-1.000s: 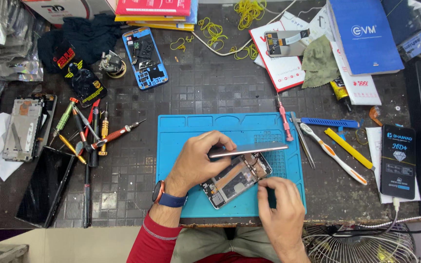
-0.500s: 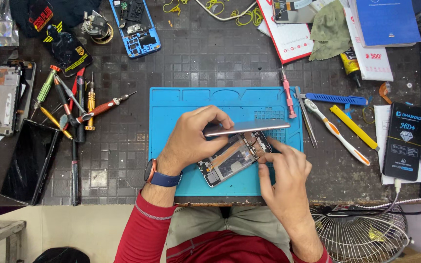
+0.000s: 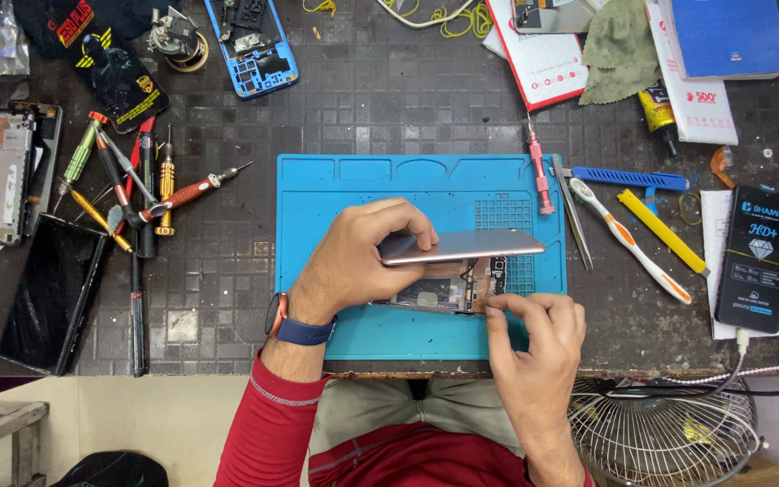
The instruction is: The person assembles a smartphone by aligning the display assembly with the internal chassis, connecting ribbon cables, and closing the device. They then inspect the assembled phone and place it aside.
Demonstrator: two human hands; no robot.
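Rose-gold metal, the phone's back cover [image 3: 462,245] is lifted at an angle above the opened phone body [image 3: 444,290], which lies on the blue repair mat [image 3: 335,207] near the mat's front edge. The left hand [image 3: 353,261] clasps the cover by its left end, thumb under and fingers over it. The right hand [image 3: 534,338] pinches the body's front right corner with its fingertips [image 3: 496,307]. Just right of the mat lie a pink screwdriver [image 3: 540,171], tweezers [image 3: 573,216], a toothbrush [image 3: 628,239], a blue knife [image 3: 628,178] and a yellow pry tool [image 3: 663,232]. Left of the mat sits a cluster of screwdrivers [image 3: 128,189]; beyond it, a dark phone screen [image 3: 51,293]. Behind the mat lies a blue phone frame [image 3: 254,45].
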